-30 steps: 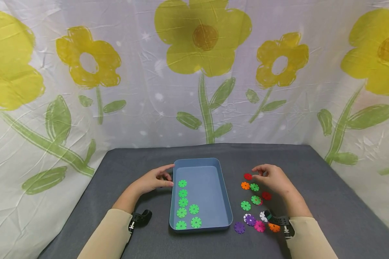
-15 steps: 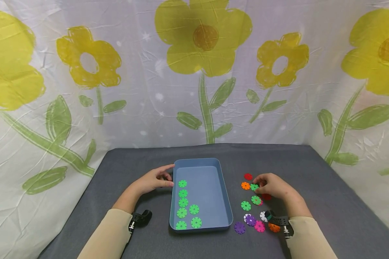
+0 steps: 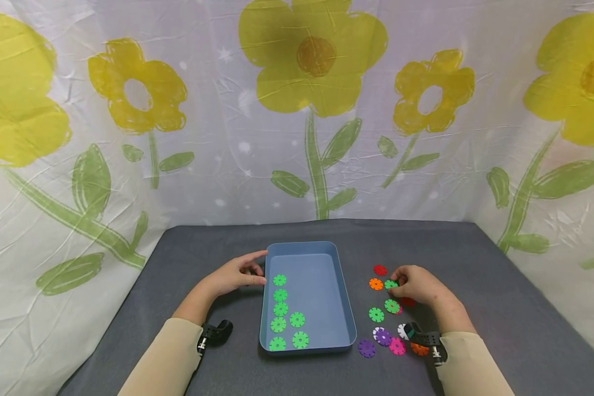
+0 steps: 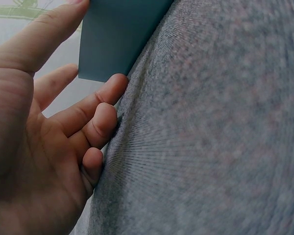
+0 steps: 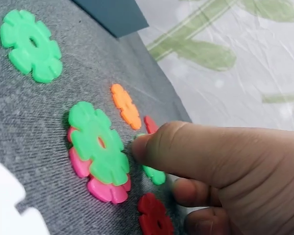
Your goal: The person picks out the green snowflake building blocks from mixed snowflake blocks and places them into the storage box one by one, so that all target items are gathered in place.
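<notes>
My right hand [image 3: 417,283] is over the loose discs right of the tray, its thumb and fingers pinching at a green notched plastic disc [image 3: 390,284]. In the right wrist view the thumb covers part of that green disc [image 5: 154,175]. Beside the blue tray [image 3: 309,350], my left hand [image 3: 234,275] touches the left wall with index finger and thumb extended, the other fingers loosely bent. Several green discs [image 3: 280,309] lie inside the tray along its left side. Closer to me, another green disc [image 5: 98,142] overlaps a pink one [image 5: 108,191].
Around the right hand lie red [image 3: 380,270], orange [image 3: 375,284], purple [image 3: 367,348], pink [image 3: 397,346] and white [image 3: 403,331] discs on the grey cloth [image 3: 218,374]. A flower-printed curtain [image 3: 218,165] stands behind the table.
My right hand has come down from near the red disc toward me, onto the green disc, and its fingers have closed in there. The left hand stays at the tray.
</notes>
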A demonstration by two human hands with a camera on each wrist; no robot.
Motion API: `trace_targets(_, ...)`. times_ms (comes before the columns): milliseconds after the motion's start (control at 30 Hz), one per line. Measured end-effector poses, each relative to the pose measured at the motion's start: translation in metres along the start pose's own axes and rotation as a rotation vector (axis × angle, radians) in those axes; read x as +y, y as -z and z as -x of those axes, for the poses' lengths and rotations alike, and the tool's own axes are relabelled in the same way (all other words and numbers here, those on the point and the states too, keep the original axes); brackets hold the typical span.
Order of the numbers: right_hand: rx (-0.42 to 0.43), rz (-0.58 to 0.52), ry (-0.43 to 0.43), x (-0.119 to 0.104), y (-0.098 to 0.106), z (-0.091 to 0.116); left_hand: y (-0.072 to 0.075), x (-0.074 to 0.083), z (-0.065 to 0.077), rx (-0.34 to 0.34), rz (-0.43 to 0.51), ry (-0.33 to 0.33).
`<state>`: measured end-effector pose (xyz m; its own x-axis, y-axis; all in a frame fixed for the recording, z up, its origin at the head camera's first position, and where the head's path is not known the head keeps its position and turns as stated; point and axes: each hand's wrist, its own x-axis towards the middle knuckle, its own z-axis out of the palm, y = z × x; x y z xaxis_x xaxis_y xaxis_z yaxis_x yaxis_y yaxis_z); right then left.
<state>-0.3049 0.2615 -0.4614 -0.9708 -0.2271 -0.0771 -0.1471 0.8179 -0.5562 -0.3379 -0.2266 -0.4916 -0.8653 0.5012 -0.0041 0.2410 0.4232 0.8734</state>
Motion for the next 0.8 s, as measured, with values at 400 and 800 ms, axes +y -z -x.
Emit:
trace_targets(400,0.124,0.073,0.024,-0.013,0.013,0.002,0.001,0.000,-0.001,-0.002,0.007,0.008)
trace_targets(800,0.214,0.022,0.127,-0.059,0.026,0.017,0.001,0.001,0.000,0.006,-0.004,0.007)
